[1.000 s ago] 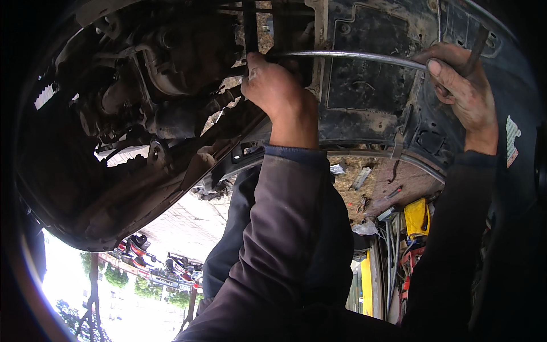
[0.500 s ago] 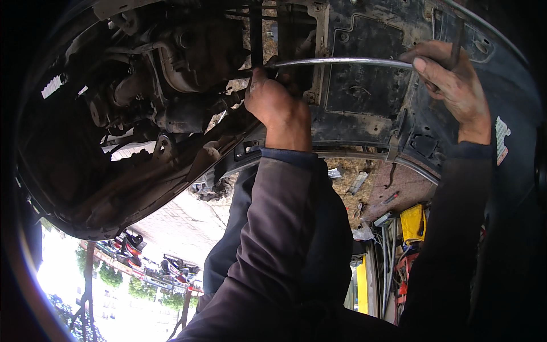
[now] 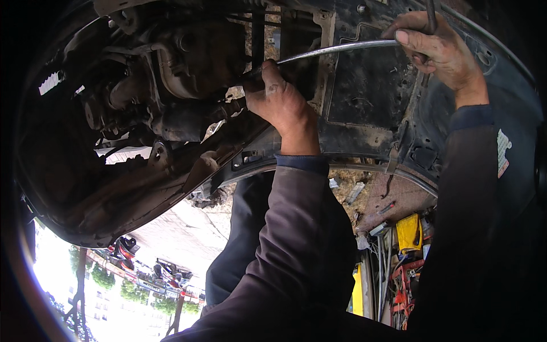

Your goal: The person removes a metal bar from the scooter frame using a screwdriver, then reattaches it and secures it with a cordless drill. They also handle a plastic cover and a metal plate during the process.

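A slim silver metal rod (image 3: 336, 48), slightly bowed, runs between my hands in front of a vehicle's dark underside. My left hand (image 3: 280, 101) is closed at the rod's left end, thumb along it, beside dark mechanical parts (image 3: 196, 62). What that end meets is hidden in shadow. Up at the right, my right hand (image 3: 441, 51) grips the other end between thumb and fingers. A dark upright bar (image 3: 431, 17) also passes through this hand; whether it joins the rod I cannot tell. Behind the rod lies a dirty black panel (image 3: 370, 85).
A curved metal edge (image 3: 413, 178) borders the underside. Below it are a yellow object (image 3: 409, 233), a red tool tray (image 3: 405, 285) and several long grey bars (image 3: 383, 273). Paving (image 3: 171, 228) and parked vehicles (image 3: 165, 273) show at lower left.
My right hand has risen and shifted slightly left, tilting the rod up at its right end. My left hand has moved a little right and down, its thumb now extended.
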Demonstrator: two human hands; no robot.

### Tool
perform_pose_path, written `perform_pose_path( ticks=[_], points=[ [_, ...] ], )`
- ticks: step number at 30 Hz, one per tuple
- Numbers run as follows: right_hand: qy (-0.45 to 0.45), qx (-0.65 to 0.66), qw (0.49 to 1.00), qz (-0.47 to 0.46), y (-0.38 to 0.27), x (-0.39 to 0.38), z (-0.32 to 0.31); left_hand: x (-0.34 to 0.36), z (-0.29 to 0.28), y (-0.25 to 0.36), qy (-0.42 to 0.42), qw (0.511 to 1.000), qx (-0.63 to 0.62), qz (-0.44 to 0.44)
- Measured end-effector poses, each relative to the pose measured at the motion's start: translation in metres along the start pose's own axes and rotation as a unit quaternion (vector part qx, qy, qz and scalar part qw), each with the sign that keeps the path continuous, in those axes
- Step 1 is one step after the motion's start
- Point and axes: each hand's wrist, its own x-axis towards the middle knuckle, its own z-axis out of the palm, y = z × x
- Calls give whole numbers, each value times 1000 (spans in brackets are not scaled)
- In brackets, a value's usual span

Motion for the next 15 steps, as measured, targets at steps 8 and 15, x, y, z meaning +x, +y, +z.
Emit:
perform_pose_path(
  ticks=[8, 15],
  points=[
    [-25, 100, 994, 38, -12, 27, 9, 13, 5, -5, 22, 992, 58, 106],
    [-23, 77, 995, 53, -31, 43, 6, 11, 5, -10, 37, 985, 55, 157]
  ],
)
